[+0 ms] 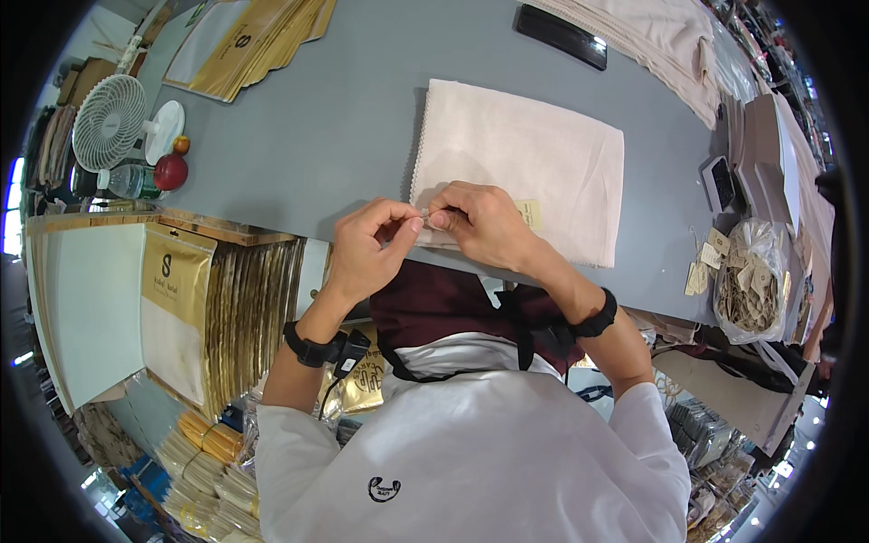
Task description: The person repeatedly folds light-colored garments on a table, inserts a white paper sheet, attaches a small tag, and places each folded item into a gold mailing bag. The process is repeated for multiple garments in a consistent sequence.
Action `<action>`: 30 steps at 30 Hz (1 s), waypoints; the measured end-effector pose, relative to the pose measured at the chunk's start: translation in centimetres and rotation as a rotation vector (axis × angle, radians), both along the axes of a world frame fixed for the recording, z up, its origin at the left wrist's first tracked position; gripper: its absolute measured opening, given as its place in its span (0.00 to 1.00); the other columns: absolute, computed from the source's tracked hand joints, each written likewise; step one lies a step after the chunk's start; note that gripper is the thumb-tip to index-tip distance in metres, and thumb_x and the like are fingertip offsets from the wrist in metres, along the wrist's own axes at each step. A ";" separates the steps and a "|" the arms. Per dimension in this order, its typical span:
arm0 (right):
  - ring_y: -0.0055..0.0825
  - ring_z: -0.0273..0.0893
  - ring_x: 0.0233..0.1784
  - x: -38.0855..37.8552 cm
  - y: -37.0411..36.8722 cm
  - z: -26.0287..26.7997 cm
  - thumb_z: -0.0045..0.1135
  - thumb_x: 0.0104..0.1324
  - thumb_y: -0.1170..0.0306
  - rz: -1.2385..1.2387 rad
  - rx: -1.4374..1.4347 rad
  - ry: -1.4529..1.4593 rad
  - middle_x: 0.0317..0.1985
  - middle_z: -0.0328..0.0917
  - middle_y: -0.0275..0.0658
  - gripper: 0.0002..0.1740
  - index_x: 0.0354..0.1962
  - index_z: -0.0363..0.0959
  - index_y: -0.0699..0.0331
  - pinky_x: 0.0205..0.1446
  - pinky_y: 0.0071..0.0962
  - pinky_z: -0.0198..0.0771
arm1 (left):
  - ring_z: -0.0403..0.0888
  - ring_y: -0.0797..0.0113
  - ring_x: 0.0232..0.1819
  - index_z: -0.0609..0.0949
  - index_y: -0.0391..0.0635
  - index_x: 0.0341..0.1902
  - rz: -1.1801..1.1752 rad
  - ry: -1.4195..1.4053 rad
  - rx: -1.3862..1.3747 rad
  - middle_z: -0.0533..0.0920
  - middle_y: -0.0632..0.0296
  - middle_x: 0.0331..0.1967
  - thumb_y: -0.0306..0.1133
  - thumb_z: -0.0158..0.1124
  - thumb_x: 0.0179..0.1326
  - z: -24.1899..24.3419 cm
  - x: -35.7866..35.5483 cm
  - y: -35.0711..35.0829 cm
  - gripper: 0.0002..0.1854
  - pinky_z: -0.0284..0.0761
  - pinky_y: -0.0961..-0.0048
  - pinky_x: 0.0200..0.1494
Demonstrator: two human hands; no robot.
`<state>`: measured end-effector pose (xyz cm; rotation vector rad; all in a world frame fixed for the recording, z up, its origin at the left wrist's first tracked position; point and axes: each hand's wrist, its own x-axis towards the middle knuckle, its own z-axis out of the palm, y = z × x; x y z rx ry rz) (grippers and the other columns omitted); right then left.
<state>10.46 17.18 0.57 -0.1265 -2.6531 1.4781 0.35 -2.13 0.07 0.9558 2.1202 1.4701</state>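
A folded pale pink cloth with a scalloped edge lies on the grey table before me. My left hand pinches a thin string between thumb and forefinger, just off the cloth's near left corner. My right hand meets it there, its thumb and forefinger on the same string, with the wrist passing over the cloth's near edge. Partly behind the right hand, a small beige hang tag bearing print rests on the cloth. Whether the string joins the tag is hidden by my fingers.
At right lie loose tags and a plastic bag of stringed tags. A black phone lies at the back near more pink cloth. Gold packaging bags, a white fan, a bottle and a red fruit stand left.
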 end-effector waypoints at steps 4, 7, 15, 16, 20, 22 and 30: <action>0.37 0.82 0.34 0.5 -0.5 -0.1 0.70 0.66 0.71 -0.059 -0.059 0.074 0.34 0.83 0.41 0.09 0.43 0.84 0.63 0.38 0.32 0.77 | 0.79 0.81 0.29 0.86 0.36 0.42 0.039 -0.282 -0.001 0.87 0.66 0.30 0.29 0.69 0.69 -0.6 -0.4 -0.1 0.07 0.73 0.81 0.33; 0.37 0.84 0.35 0.8 -0.8 -0.5 0.71 0.66 0.71 -0.052 0.009 0.218 0.35 0.84 0.40 0.10 0.45 0.86 0.61 0.38 0.31 0.80 | 0.79 0.82 0.30 0.87 0.35 0.43 0.013 -0.446 -0.025 0.88 0.65 0.31 0.30 0.69 0.70 -0.7 -1.0 -0.3 0.09 0.73 0.82 0.32; 0.35 0.84 0.34 0.7 -0.8 -2.0 0.69 0.65 0.69 -0.026 0.206 0.395 0.35 0.84 0.37 0.11 0.45 0.87 0.60 0.34 0.34 0.81 | 0.77 0.84 0.30 0.90 0.39 0.44 -0.033 -0.717 -0.107 0.89 0.64 0.32 0.31 0.68 0.70 0.4 -1.9 -0.4 0.09 0.73 0.84 0.32; 0.36 0.84 0.33 0.7 -0.8 -2.0 0.69 0.66 0.71 -0.026 0.193 0.389 0.35 0.85 0.38 0.11 0.46 0.87 0.61 0.35 0.33 0.81 | 0.77 0.84 0.29 0.90 0.39 0.44 -0.030 -0.708 -0.109 0.89 0.64 0.32 0.31 0.68 0.70 0.5 -1.9 -0.4 0.08 0.72 0.84 0.31; 0.36 0.84 0.32 0.6 -0.8 -2.0 0.70 0.65 0.74 -0.016 0.178 0.370 0.35 0.85 0.40 0.12 0.46 0.88 0.63 0.35 0.33 0.81 | 0.77 0.84 0.28 0.90 0.38 0.42 -0.044 -0.652 -0.100 0.88 0.65 0.31 0.30 0.69 0.68 0.2 -1.7 -0.2 0.08 0.71 0.84 0.30; 0.36 0.84 0.32 0.5 -0.8 -2.0 0.70 0.64 0.74 -0.019 0.187 0.379 0.35 0.85 0.40 0.12 0.46 0.88 0.63 0.35 0.33 0.80 | 0.76 0.83 0.28 0.90 0.38 0.41 -0.046 -0.632 -0.100 0.88 0.66 0.30 0.29 0.70 0.68 0.0 -1.7 -0.1 0.07 0.71 0.84 0.29; 0.36 0.81 0.39 1.2 -1.4 -1.7 0.71 0.62 0.72 -0.007 0.231 0.326 0.41 0.83 0.37 0.16 0.48 0.87 0.58 0.41 0.35 0.80 | 0.78 0.83 0.28 0.88 0.36 0.40 -0.098 -0.440 -0.174 0.85 0.69 0.27 0.28 0.70 0.68 -0.1 -3.1 -1.5 0.07 0.73 0.82 0.31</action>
